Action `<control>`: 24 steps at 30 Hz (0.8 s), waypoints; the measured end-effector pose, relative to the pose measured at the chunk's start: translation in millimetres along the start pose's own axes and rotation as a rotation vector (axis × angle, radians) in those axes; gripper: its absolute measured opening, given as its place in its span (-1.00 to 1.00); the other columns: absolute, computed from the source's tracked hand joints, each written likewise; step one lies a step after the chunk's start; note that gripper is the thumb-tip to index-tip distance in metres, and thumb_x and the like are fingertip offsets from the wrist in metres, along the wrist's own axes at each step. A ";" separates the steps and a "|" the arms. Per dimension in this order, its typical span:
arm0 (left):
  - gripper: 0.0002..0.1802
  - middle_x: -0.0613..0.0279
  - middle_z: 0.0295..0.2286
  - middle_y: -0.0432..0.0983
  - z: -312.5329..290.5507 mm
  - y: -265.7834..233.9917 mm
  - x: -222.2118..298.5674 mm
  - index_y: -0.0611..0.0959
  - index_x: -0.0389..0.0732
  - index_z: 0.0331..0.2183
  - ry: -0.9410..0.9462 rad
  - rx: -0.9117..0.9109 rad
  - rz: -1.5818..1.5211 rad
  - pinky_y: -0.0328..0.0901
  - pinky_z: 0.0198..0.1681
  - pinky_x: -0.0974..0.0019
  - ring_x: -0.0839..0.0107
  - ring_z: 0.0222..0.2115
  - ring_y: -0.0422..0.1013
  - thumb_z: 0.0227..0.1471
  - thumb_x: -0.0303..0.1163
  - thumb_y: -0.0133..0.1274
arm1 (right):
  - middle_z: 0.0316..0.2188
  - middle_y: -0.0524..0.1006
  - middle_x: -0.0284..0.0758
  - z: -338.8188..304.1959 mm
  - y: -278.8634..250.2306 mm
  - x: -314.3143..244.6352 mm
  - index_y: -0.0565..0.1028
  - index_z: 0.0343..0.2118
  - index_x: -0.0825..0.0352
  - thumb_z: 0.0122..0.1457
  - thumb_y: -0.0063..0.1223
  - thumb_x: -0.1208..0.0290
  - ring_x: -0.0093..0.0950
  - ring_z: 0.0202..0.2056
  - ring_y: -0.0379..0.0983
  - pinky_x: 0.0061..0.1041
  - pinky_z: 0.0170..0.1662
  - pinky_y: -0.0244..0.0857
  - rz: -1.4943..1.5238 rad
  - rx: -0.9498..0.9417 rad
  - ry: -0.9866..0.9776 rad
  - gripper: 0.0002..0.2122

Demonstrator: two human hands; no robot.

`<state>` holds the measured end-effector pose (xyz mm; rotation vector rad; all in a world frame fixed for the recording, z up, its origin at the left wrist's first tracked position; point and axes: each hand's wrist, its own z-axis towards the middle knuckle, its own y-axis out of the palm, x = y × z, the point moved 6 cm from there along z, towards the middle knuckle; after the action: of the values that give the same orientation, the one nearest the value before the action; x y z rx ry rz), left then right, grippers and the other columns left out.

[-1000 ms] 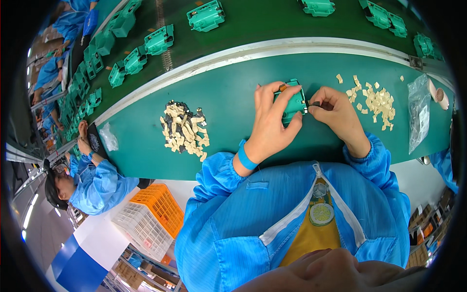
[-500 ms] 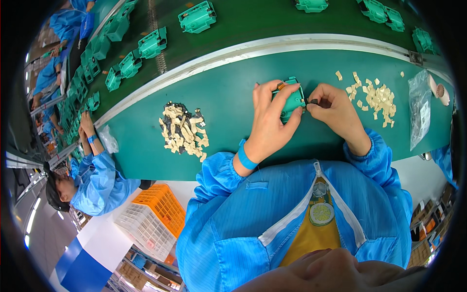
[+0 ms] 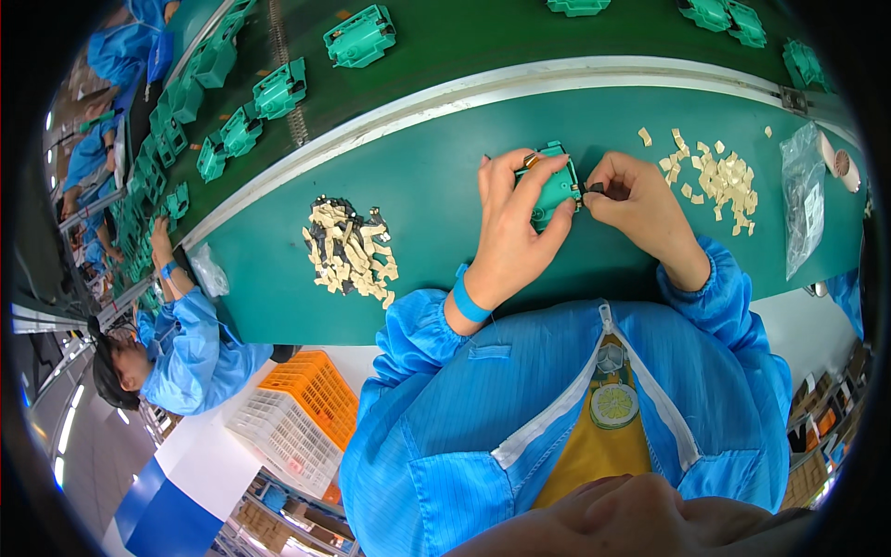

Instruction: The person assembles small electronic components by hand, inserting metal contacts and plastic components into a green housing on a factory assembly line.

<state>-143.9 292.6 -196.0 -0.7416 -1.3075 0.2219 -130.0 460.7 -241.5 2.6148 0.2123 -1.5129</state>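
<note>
left hand (image 3: pixel 512 218): green housing (image 3: pixel 554 188) gripped between fingertips | right hand (image 3: pixel 646 204): dark piece (image 3: pixel 596 187) pinched, seemingly touching green housing

Orange crate (image 3: pixel 320 385) adjoins white crate (image 3: pixel 278 432), lower left. Co-worker (image 3: pixel 200 362) at left wears black cap (image 3: pixel 108 371). Clear plastic bag (image 3: pixel 804 209) lies far right.

From my head (image 3: pixel 640 520), a fisheye camera looks down at my left hand (image 3: pixel 510 227) and right hand (image 3: pixel 645 209) from close above, reaching the belt (image 3: pixel 464 51) beyond them and my jacket (image 3: pixel 464 404) behind them.
</note>
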 end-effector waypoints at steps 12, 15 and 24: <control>-0.44 0.08 -0.05 0.38 2.0 0.8 -0.5 0.63 -0.15 0.00 -0.015 -0.008 -0.003 0.22 0.10 0.11 0.07 0.00 0.26 -0.13 -0.53 0.30 | -0.56 0.47 -0.42 -1.6 -5.3 -4.0 0.46 -0.45 0.41 0.07 0.22 0.50 -0.67 -0.46 0.36 -0.59 -0.40 0.28 -0.039 0.009 -0.006 -0.86; -0.39 0.07 -0.05 0.37 2.3 -0.3 0.0 0.61 -0.15 0.02 0.006 -0.007 0.020 0.23 0.09 0.11 0.06 0.01 0.25 -0.15 -0.51 0.33 | -0.54 0.50 -0.40 -4.8 -9.7 -15.5 0.50 -0.42 0.42 0.11 0.26 0.46 -0.64 -0.44 0.41 -0.58 -0.38 0.31 -0.171 0.014 0.050 -0.84; -0.25 0.03 -0.04 0.31 -2.3 -2.5 -0.2 0.56 -0.15 0.06 -0.025 -0.030 -0.110 0.22 0.14 0.04 -0.01 0.04 0.23 -0.25 -0.43 0.44 | -0.45 0.55 -0.39 -10.0 -7.4 -15.4 0.54 -0.36 0.43 0.18 0.24 0.51 -0.61 -0.35 0.49 -0.58 -0.21 0.40 0.138 -0.084 -0.069 -0.89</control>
<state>-142.5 289.8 -194.8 -0.6914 -1.3740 0.1236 -130.4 468.7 -223.4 2.4531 0.0856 -1.5102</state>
